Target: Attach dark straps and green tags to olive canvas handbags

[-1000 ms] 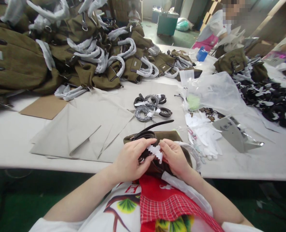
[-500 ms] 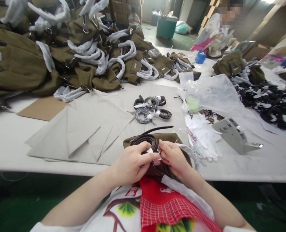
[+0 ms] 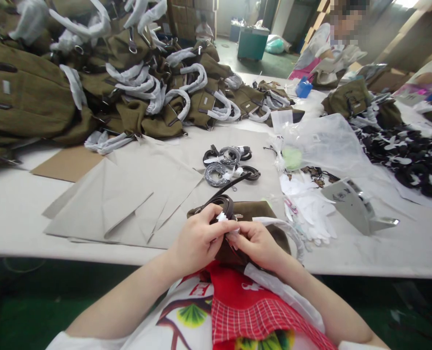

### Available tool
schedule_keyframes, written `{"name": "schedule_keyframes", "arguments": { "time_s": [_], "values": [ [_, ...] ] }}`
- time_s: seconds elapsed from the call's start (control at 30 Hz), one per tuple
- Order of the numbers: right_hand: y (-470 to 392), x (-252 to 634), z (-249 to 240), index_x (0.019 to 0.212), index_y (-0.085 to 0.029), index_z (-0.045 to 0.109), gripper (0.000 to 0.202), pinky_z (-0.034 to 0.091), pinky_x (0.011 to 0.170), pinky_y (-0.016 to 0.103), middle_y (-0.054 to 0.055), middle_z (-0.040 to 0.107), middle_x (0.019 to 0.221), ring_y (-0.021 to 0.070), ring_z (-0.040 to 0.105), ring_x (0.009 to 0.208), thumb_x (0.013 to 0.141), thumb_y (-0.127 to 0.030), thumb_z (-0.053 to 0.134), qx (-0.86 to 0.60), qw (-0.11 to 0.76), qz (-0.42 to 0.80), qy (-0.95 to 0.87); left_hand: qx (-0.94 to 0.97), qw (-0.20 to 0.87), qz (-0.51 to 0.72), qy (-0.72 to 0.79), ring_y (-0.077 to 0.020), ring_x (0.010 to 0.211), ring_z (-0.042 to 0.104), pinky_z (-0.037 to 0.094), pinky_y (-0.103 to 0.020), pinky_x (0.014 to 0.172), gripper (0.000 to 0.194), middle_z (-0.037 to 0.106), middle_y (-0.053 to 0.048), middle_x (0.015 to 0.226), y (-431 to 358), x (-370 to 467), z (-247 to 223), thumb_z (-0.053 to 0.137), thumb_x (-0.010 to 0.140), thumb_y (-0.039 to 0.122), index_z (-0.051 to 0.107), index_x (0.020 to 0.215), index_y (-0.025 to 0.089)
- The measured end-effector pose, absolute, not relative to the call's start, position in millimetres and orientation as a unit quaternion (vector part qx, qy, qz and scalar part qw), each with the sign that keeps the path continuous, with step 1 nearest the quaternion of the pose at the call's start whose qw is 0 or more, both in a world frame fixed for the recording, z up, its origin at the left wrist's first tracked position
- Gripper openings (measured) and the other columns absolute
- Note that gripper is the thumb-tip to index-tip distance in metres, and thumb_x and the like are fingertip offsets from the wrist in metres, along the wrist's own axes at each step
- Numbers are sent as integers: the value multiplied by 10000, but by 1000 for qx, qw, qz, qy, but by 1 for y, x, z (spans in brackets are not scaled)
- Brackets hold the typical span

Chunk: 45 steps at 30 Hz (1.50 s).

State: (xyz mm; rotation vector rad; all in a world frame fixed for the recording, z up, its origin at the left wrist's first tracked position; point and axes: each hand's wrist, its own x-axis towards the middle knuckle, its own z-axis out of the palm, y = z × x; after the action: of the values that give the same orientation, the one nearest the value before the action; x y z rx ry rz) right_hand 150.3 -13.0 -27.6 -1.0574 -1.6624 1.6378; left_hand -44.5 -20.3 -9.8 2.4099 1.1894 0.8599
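In the head view, your left hand [image 3: 196, 238] is curled snugly around a coiled strap [image 3: 227, 203] with a white wrap [image 3: 222, 217], over the bag [image 3: 261, 209] at the near table [image 3: 19, 209] edge. Your right hand [image 3: 261, 244] pinches beside it; its hold is hidden, so I cannot tell. More coils [image 3: 216, 175] lie farther off.

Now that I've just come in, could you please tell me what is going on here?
A person's left hand holds a coiled dark strap, with a white piece by its fingers; the right hand meets it there. Below lies an olive bag. Bundled straps lie just beyond, and more olive bags are piled further left.
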Motion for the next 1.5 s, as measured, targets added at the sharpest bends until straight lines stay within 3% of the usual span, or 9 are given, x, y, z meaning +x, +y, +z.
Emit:
{"name": "schedule_keyframes", "arguments": {
  "time_s": [0.17,0.33,0.53,0.63,0.73,0.97,1.1,1.27,1.5],
  "values": [
    [-17,154,-29,625,-174,465,378,259,507,234,-47,412,582,84,321,538,920,-395,549,-358,317,665,-574,870,60,205,444,-225,950,624,554,-344,787,450,598,-119,1137,-15,-43,-20,440,877,77,605,1263,237],
    [-17,155,-27,600,-173,456,397,250,510,237,-42,406,571,84,320,541,912,-391,567,-352,326,635,-605,852,64,180,487,-222,990,628,554,-348,839,525,624,-112,1152,-11,-37,-26,424,878,55,506,1366,228],
    [-12,147,-27,616,-184,463,416,124,384,201,-77,370,516,40,187,421,792,-484,692,-415,365,743,-378,865,47,179,467,-227,963,635,555,-339,779,627,557,-146,1269,-7,-45,-29,450,886,118,316,1492,213],
    [-11,147,-30,634,-180,490,410,102,370,190,-79,391,523,32,175,414,745,-488,735,-430,374,743,-351,889,10,145,433,-219,873,651,543,-315,671,518,548,-146,1251,-5,-49,-31,457,930,201,419,1440,288],
    [-13,148,-32,608,-177,488,428,145,393,201,-74,378,507,41,203,423,790,-505,692,-406,362,734,-406,888,7,119,443,-219,832,653,526,-305,634,385,599,-133,1156,-5,-45,-30,458,952,249,549,1326,253],
    [-17,151,-25,590,-176,484,424,254,496,240,-39,427,530,85,334,508,919,-436,546,-398,323,606,-608,851,71,164,494,-220,844,649,524,-312,683,365,671,-86,999,-4,-31,-33,445,926,148,617,1241,212],
    [-18,147,-21,691,-183,515,341,258,491,233,-54,424,555,84,338,504,900,-445,578,-407,342,639,-557,792,175,314,493,-219,940,643,515,-338,831,360,701,-101,1049,5,-43,-36,424,926,152,660,1196,190],
    [-16,147,-19,1020,-205,520,300,248,473,204,-69,450,691,63,352,510,839,-388,673,-366,366,714,-471,506,430,563,492,-107,577,531,431,-221,538,410,724,-83,888,27,-61,-21,458,966,429,656,1200,156],
    [-15,145,-24,985,-172,586,336,190,396,210,-50,513,645,43,336,415,930,-499,532,-385,345,715,-470,332,617,579,416,-151,710,665,512,-222,612,415,746,-105,871,32,-48,-1,656,848,424,667,1125,115]
  ]
}}
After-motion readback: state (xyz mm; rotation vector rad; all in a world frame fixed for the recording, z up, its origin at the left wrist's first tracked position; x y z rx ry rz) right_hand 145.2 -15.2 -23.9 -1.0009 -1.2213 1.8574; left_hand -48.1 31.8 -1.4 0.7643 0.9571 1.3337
